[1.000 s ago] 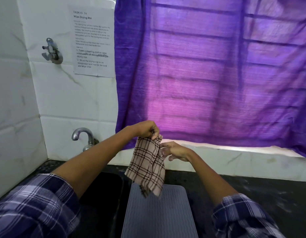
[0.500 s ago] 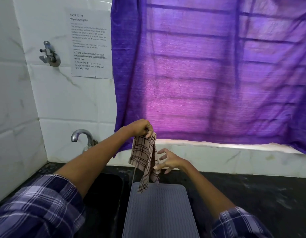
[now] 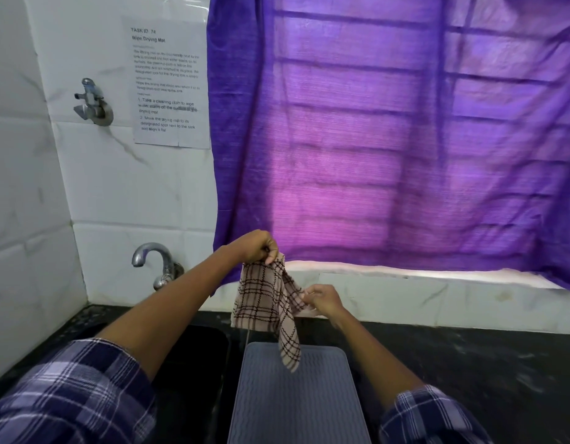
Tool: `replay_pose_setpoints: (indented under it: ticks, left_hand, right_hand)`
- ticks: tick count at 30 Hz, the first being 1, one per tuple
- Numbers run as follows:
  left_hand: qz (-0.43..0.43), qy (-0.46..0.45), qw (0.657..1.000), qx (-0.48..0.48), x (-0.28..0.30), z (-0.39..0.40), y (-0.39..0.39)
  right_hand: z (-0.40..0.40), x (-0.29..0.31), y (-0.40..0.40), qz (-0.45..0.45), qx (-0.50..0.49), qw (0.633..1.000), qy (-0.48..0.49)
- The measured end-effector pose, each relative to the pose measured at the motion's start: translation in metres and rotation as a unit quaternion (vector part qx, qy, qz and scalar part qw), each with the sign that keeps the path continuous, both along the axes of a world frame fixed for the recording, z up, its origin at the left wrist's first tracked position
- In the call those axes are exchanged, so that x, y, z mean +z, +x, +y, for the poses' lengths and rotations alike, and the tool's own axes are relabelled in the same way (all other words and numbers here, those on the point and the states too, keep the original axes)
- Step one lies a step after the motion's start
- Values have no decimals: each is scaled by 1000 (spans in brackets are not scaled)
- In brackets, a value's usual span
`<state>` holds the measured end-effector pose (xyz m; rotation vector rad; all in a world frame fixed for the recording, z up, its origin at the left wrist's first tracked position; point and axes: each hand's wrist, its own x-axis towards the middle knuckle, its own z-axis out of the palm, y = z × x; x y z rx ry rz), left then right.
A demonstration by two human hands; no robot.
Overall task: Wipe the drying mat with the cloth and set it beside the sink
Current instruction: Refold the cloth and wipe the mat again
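Note:
A beige cloth (image 3: 264, 299) with a dark check pattern hangs in the air above the far end of the drying mat. My left hand (image 3: 256, 246) pinches its top corner. My right hand (image 3: 323, 299), lower and to the right, grips a side edge of the cloth. The grey-blue ribbed drying mat (image 3: 298, 402) lies flat on the black counter, just right of the dark sink (image 3: 187, 363). The cloth's lowest tip dangles over the mat's far edge.
A chrome tap (image 3: 155, 259) stands behind the sink, with a wall valve (image 3: 93, 104) and a printed task sheet (image 3: 170, 81) above it. A purple curtain (image 3: 389, 139) covers the window. Black counter (image 3: 469, 373) stretches right of the mat.
My right hand, open beside the cloth half a second ago, has closed on its side edge. The cloth is now spread wider between both hands.

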<state>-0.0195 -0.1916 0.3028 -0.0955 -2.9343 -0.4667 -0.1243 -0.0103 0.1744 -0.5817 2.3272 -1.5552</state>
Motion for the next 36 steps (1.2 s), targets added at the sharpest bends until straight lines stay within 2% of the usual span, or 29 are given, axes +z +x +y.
replay_pose_setpoints:
  ticks: [2,4,6,9,15,17,19,22,25,26,28,29,31,33,36]
  left_hand:
    - [2,14,1000,12,-4,-6,3]
    - [13,33,999,28,-9,-11,6]
    - [29,49,998,40,-14,-14,6]
    - [19,54,997,53,-18,-11,0]
    - [-39,-72,992,93,-9,4,-15]
    - [-64,-68,988,119,-10,12,-19]
    - [-78,-4,988,133,-15,21,-23]
    - [-79,136,974,162,-21,32,-29]
    - [-58,215,959,174,-18,39,-30]
    - [-59,227,957,171,-17,38,-32]
    - [-45,184,969,161,-18,35,-30]
    - [-31,162,974,156,-18,33,-26]
    - [-30,183,973,137,-20,28,-22]
    - [-88,229,966,80,-13,26,-14]
    - [-193,219,956,17,0,28,-10]
  right_hand:
    - [5,18,-11,50,-57,997,-11]
    - [13,45,-24,99,-82,990,-65]
    - [20,73,-33,118,-52,985,-112]
    - [24,100,-42,149,-22,983,-103]
    - [13,90,-28,202,-35,976,-76]
    - [5,79,-14,215,-13,974,-66]
    - [-5,68,0,205,4,977,-65]
    - [-21,60,24,138,29,985,-95]
    - [-29,60,38,85,67,989,-99]
    - [-28,61,39,59,102,988,-97]
    - [-21,64,37,5,159,982,-103]
    - [-15,65,33,-11,157,981,-109]
    - [-3,62,24,-2,108,989,-100]
    - [8,56,14,27,69,997,-36]
    - [15,44,6,-2,120,993,-6]
